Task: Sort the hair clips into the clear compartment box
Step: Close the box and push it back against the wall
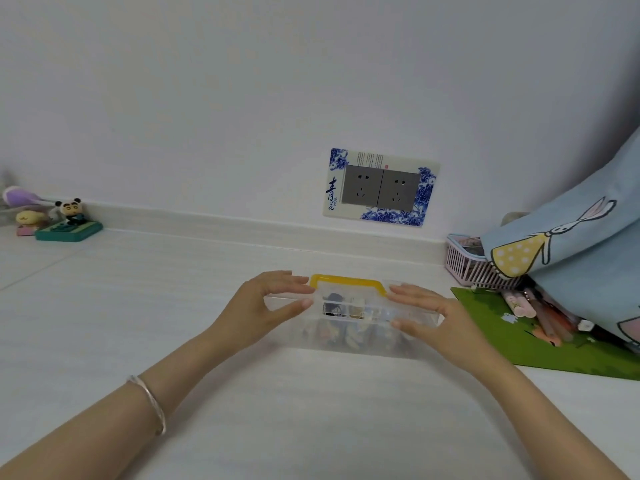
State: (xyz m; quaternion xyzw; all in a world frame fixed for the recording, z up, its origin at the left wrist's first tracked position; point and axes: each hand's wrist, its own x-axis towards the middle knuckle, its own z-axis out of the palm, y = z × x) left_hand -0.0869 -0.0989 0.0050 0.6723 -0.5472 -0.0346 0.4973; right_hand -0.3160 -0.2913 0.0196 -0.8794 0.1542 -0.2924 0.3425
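A: Box (349, 313) held at both ends. Left hand (266, 306) grips the left end, thumb on the near face, fingers over the top edge. Right hand (433, 317) grips the right end the same way.

B: Position?

A: On the white table (173, 323), centre, standing on edge with its yellow handle (346, 282) up.

B: Clips?

A: Dark and tan shapes (337, 306) show through the clear wall, in several compartments. Too blurred to count or to tell which cell holds which.

B: Loose clips on the table?

A: None seen. Green mat (502, 341) to the right carries pens (540, 313); pink basket (464, 265) behind it.

B: Progress?

A: Judged late: contents look stowed. Lid state unclear; latching or setting aside may remain.
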